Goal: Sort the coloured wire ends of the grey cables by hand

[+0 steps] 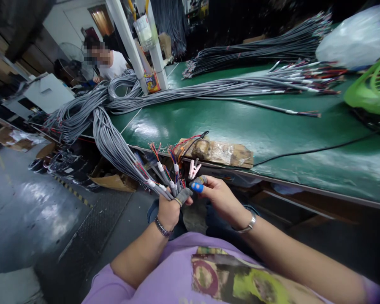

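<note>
My left hand (172, 207) is closed around the ends of several grey cables (114, 145), whose stripped coloured wire tips (164, 162) fan out above the fist. A grey finger cot covers one of its fingertips. My right hand (218, 195) is curled right beside it, thumb in a blue cot and forefinger in a grey cot, pinching at the cable ends; what it grips is too small to name. A small pink clip-like piece (194, 169) sticks up just above the two hands. Both wrists carry bracelets.
A green-topped workbench (272, 135) runs across the right, strewn with long grey cable bundles (240, 84), a taped cardboard block (218, 152), a thin black cord (319, 150), a green plastic basket (372, 88) and a plastic bag (357, 38). Another person (109, 63) sits at the far left behind white posts (129, 46).
</note>
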Action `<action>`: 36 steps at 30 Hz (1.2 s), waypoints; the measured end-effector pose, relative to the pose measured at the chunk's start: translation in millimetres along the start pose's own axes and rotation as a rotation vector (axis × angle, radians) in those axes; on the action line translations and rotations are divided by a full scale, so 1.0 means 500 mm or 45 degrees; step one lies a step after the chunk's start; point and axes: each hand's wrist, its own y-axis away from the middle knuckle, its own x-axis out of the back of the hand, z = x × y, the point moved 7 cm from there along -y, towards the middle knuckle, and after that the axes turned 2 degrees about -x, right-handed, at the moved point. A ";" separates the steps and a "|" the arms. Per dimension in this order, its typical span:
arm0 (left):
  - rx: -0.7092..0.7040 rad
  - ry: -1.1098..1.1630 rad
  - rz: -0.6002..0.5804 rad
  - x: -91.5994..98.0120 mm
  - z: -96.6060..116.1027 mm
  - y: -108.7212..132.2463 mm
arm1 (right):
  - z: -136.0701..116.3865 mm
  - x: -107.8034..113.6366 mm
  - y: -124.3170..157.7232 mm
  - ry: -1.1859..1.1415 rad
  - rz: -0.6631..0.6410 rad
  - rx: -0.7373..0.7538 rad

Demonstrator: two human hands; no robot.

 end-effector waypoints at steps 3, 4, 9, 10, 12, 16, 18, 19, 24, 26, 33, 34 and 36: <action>0.027 -0.020 -0.084 -0.008 -0.002 0.002 | 0.017 -0.009 -0.009 -0.092 -0.088 -0.094; 0.026 -0.025 -0.099 -0.009 -0.003 0.003 | 0.021 -0.012 -0.011 -0.117 -0.114 -0.123; -0.007 -0.015 0.003 0.003 -0.004 0.001 | 0.022 -0.005 -0.008 -0.108 -0.008 -0.120; -0.008 -0.008 0.021 0.004 -0.003 0.001 | 0.020 -0.003 -0.006 -0.102 0.020 -0.107; -0.011 0.012 0.036 0.004 0.000 0.000 | 0.017 0.001 -0.002 -0.122 0.059 -0.087; -0.032 0.042 0.053 0.003 0.013 0.001 | 0.023 0.019 -0.011 -0.365 0.126 -0.119; -0.035 0.065 0.059 0.003 0.019 0.001 | 0.032 0.027 -0.024 -0.497 0.139 -0.209; -0.039 0.078 0.057 0.002 0.022 0.000 | 0.036 0.027 -0.031 -0.535 0.115 -0.265; -0.062 0.146 0.015 -0.007 0.036 -0.008 | 0.019 0.003 -0.056 -0.413 -0.107 -0.239; -0.045 0.155 -0.004 -0.011 0.037 -0.011 | -0.001 0.009 -0.060 -0.230 -0.027 -0.038; 0.033 0.156 -0.016 -0.022 0.025 -0.021 | 0.018 -0.005 -0.073 -0.476 -0.037 -0.105; 0.042 0.159 -0.012 -0.022 0.022 -0.022 | 0.021 -0.009 -0.076 -0.563 -0.046 -0.142; 0.054 0.166 -0.005 -0.023 0.018 -0.024 | 0.023 -0.010 -0.081 -0.664 -0.016 -0.153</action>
